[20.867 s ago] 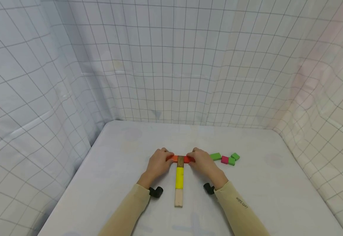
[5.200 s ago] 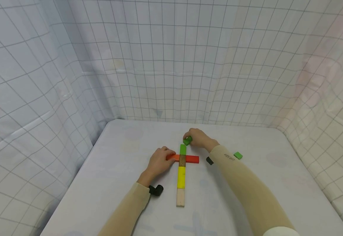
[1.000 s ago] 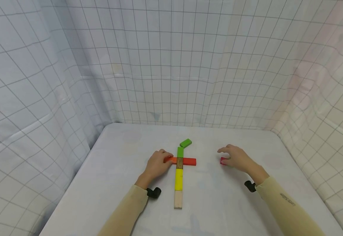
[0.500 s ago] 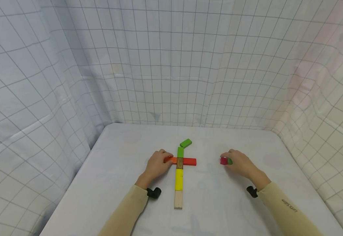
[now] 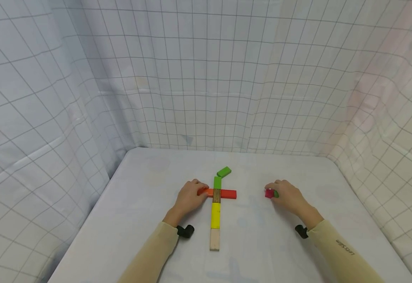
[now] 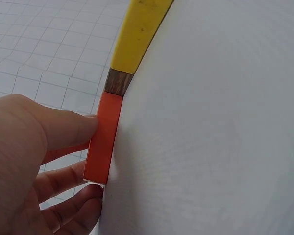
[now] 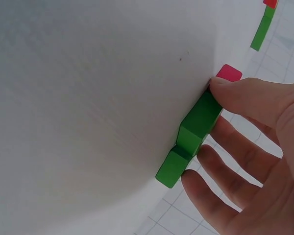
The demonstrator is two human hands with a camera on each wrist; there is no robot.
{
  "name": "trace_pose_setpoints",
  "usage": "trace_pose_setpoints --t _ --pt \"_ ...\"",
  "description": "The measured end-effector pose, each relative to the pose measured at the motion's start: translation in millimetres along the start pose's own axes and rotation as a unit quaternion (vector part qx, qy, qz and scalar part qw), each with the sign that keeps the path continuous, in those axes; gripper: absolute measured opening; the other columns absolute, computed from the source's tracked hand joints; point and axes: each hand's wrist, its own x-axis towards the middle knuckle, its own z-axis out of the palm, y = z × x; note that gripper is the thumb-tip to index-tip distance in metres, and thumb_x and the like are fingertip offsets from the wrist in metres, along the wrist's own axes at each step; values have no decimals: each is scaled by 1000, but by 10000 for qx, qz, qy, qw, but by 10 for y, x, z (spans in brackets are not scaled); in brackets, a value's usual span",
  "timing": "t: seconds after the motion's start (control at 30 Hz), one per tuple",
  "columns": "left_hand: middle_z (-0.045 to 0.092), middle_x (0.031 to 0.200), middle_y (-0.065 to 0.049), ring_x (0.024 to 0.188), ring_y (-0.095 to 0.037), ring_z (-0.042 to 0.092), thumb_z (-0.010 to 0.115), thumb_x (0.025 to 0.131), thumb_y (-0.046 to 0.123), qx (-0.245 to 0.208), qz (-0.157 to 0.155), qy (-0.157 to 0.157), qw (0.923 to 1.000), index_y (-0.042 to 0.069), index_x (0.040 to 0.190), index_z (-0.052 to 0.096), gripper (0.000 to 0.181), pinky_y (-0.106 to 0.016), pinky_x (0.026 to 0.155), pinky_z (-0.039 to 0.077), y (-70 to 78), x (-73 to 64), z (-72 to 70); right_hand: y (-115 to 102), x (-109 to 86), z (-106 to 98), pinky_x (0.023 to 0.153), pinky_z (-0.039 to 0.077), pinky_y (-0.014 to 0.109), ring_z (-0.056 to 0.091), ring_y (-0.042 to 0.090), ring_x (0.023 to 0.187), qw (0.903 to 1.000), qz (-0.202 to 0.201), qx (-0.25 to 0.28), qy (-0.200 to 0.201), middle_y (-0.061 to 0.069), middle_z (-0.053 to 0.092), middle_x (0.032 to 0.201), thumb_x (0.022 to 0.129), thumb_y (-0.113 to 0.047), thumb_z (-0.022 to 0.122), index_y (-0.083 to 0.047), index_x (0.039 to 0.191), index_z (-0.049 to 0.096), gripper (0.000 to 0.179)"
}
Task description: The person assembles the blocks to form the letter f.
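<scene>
Plainly smooth, straight-edged orange block point(image 6: 106, 142)

Yellow block point(image 6: 138, 39): dark specks, cut off by top edge
Brown block point(image 6: 119, 82): short, wood-grain, end touching yellow block
Orange block point(image 6: 107, 134): end touching brown block, held
Left hand point(image 6: 19, 147): thumb on orange block's long edge, lower fingers bent near its bottom end
Surface point(image 6: 210, 122): white, right side, soft shadow beside orange block
Gridded sheet point(image 6: 44, 41): pale, upper left
</scene>
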Motion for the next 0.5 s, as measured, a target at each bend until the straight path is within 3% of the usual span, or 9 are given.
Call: trace_pose_setpoints --t 0.5 --pt "65 108 -4 94 -21 56 71 94 21 1 14 21 10000 15 117 75 24 -38 82 49 -1 -1 5 -5 -16 19 79 53 49 58 28 99 9997 -37 45 254 2 67 102 80 -3 81 -15 116 73 39"
